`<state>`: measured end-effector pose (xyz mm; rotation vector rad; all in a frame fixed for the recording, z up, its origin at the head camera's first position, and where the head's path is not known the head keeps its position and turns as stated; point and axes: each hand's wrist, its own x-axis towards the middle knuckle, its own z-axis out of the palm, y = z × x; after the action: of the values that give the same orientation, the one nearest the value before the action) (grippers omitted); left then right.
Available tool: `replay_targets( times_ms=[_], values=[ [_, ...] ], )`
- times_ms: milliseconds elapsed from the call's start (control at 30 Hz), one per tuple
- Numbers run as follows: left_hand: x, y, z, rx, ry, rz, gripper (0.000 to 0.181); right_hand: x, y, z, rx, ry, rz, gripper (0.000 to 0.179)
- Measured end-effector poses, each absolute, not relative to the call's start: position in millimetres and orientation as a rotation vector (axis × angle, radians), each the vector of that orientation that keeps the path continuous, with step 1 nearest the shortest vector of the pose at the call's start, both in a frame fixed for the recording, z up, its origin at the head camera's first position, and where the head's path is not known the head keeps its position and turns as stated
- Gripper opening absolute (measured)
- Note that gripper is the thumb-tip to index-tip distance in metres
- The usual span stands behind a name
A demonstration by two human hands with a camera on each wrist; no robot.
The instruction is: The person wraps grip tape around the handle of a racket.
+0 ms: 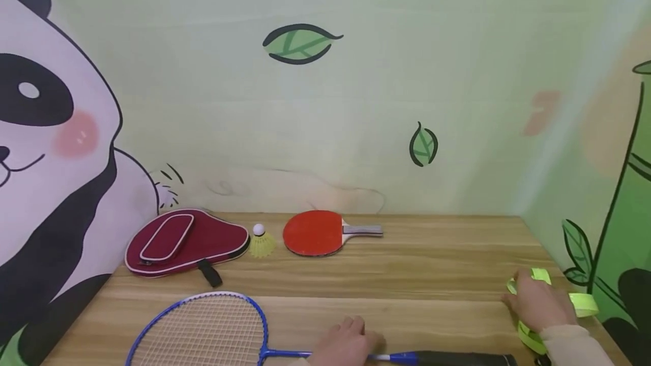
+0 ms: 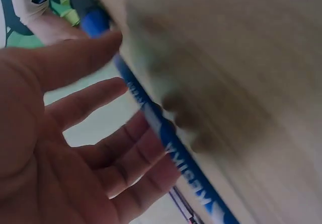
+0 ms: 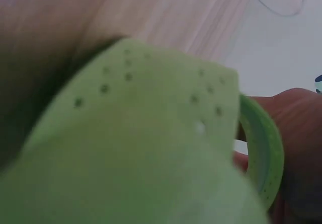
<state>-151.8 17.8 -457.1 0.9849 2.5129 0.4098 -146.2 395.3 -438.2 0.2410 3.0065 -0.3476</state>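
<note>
A blue badminton racket [image 1: 265, 332] lies along the front of the table, its black handle [image 1: 460, 358] pointing right. My left hand [image 1: 343, 344] is at its shaft. In the left wrist view the thumb stands apart and the loosely extended fingers [image 2: 128, 158] reach to the shaft [image 2: 173, 146] without wrapping it. At the table's right side my right hand [image 1: 544, 303] holds a lime-green perforated grip tape [image 1: 584, 304], whose loops stick out around the hand. Up close, the tape [image 3: 151, 133] fills much of the right wrist view and hides most of the fingers.
Along the back lie a dark red paddle case [image 1: 218, 239], a yellow shuttlecock [image 1: 261, 245] and a red table tennis paddle [image 1: 312, 234]. A black strap [image 1: 209, 273] hangs off the case. Behind the table rises a printed backdrop [image 1: 356, 100].
</note>
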Motion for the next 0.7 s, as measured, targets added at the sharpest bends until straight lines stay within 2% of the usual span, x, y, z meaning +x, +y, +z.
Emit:
replay_targets(
  times_ms=[133, 200, 367, 567, 700],
  values=[
    [-153.5, 20.1, -460.5, 0.983, 2.472, 0.447, 0.028, -147.7, 395.3, -439.7, 0.232, 3.049, -0.328, 0.041],
    [-154.4, 20.0, -461.3, 0.997, 2.451, 0.47, 0.026, -149.4, 394.7, -439.8, 0.24, 3.045, -0.34, 0.042],
    [-153.6, 16.6, -461.0, 1.135, 2.468, 0.41, 0.032, -151.5, 392.7, -440.9, 0.258, 3.049, -0.381, 0.057],
    [-147.6, 9.4, -455.2, 1.098, 2.505, 0.547, 0.038, -154.6, 397.2, -440.0, 0.291, 3.021, -0.427, 0.037],
    [-147.9, -1.1, -443.0, 1.113, 2.609, 0.663, 0.041, -151.1, 401.4, -433.8, 0.344, 3.068, -0.595, 0.043]
  ],
)
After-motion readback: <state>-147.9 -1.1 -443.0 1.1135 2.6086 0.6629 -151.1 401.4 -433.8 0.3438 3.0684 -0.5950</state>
